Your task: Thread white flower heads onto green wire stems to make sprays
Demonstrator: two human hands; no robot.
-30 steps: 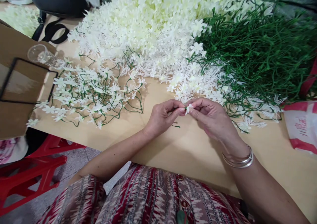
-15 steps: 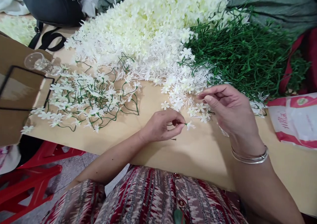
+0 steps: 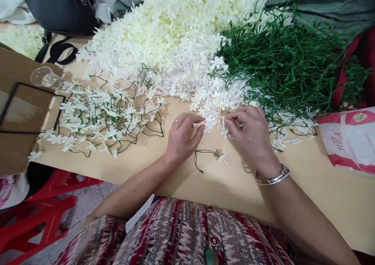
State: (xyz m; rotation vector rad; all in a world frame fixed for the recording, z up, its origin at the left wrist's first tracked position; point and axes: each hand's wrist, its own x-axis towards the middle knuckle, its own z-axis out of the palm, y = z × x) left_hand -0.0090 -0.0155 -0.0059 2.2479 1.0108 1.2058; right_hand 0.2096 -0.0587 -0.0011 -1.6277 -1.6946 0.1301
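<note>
Since the earlier frame, a green-stemmed white flower has left the person's left hand for the counter, and the right hand has come down. Leftmost, stemmed flowers lie tangled near a clear cup. The left hand's grip is released, thumb and forefinger parted; the single flower lies between the hands, nearer the body. The right fingertips meet at white blossoms; whether that grip grasps one, I cannot tell. Farther right sit heaped green stems and a red-and-white packet.

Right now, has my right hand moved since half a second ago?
Yes: your right hand has shifted left, away from the red-and-white packet.
</note>
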